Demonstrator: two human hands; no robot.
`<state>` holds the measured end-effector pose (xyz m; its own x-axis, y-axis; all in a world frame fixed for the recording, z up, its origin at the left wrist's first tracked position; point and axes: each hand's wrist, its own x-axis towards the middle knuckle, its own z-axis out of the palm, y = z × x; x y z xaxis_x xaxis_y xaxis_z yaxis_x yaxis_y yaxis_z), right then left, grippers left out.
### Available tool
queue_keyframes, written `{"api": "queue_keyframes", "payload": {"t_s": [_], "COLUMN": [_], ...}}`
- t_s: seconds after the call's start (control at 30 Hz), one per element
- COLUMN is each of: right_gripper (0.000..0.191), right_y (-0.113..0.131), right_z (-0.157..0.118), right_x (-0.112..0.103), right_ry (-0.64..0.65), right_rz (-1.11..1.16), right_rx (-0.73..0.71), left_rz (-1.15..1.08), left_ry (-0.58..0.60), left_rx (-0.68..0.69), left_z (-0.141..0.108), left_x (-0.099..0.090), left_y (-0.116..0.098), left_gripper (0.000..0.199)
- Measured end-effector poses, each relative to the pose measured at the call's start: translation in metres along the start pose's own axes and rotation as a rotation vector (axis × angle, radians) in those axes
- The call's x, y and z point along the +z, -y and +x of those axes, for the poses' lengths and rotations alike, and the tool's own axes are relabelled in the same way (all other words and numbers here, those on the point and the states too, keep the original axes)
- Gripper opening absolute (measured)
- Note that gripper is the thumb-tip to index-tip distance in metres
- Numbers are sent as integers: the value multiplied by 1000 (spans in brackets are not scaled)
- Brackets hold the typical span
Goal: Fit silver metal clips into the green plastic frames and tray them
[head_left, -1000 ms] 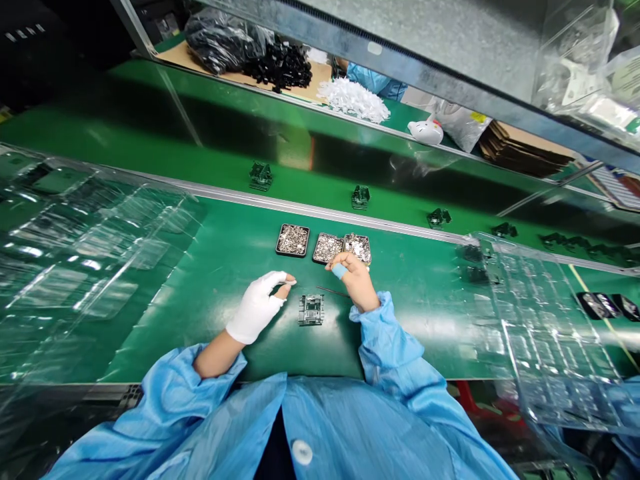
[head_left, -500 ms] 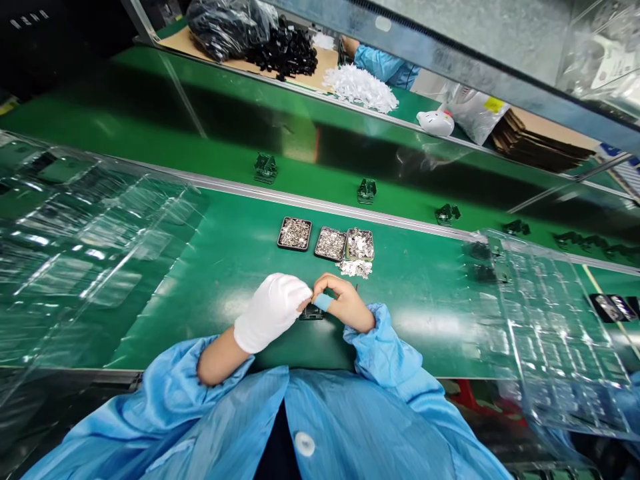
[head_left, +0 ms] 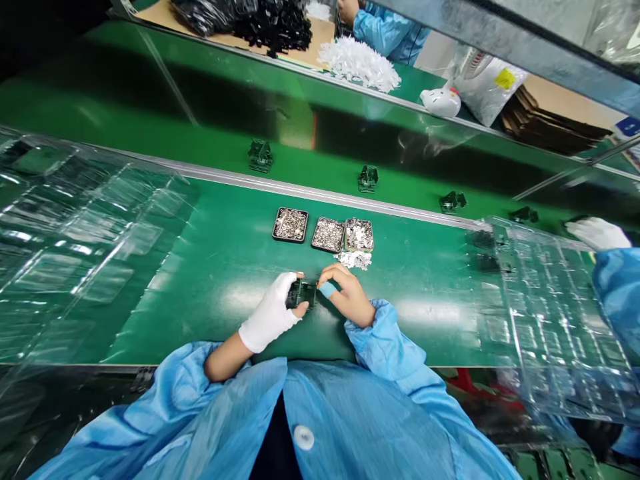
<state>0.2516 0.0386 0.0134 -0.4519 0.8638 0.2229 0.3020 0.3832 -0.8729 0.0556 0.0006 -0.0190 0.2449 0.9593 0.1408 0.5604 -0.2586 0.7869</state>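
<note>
My left hand [head_left: 273,310], in a white glove with bare fingertips, grips a small dark green circuit board [head_left: 303,293] between thumb and fingers. The board is held tilted just above the green worktop, its face turned up. Beside the board's right edge is my right hand [head_left: 346,293], bare, with blue tape [head_left: 327,289] around a finger or thumb. Its fingers are curled together in a pinch; whatever is between them is too small to make out. Beyond my hands are a left black tray [head_left: 291,225], a middle tray [head_left: 328,234] and a right tray [head_left: 359,235], all filled with small metal pieces.
Loose metal pieces [head_left: 356,259] lie before the right tray. Behind a metal rail, several board assemblies [head_left: 261,155] sit on a green strip. Clear plastic trays [head_left: 550,300] flank both sides. At the right, a co-worker's gloved hand [head_left: 599,233] reaches in. White strips [head_left: 359,63] are heaped on the shelf.
My hands have moved apart, the right slightly rightward. The board has been lifted and turned in my left hand, so its face shows. A co-worker's gloved hand has appeared at the right.
</note>
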Motion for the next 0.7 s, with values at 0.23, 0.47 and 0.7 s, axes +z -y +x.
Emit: {"api": "queue_keyframes", "payload": {"t_s": [0.23, 0.47, 0.7], "right_gripper": [9, 10, 14], "right_y": [-2, 1, -1], "right_z": [-3, -3, -6], "right_x": [16, 21, 29], "right_ry": [-12, -43, -34], "right_rz": [-102, -190, -139], "right_rx": [-83, -31, 94], "left_rz": [52, 95, 60], "left_ry": [-78, -87, -95], "left_rx": [88, 82, 58], "left_z": [4, 1, -4], "left_x": [-7, -6, 1], "left_y": [-6, -9, -9], "left_gripper": [39, 39, 41]}}
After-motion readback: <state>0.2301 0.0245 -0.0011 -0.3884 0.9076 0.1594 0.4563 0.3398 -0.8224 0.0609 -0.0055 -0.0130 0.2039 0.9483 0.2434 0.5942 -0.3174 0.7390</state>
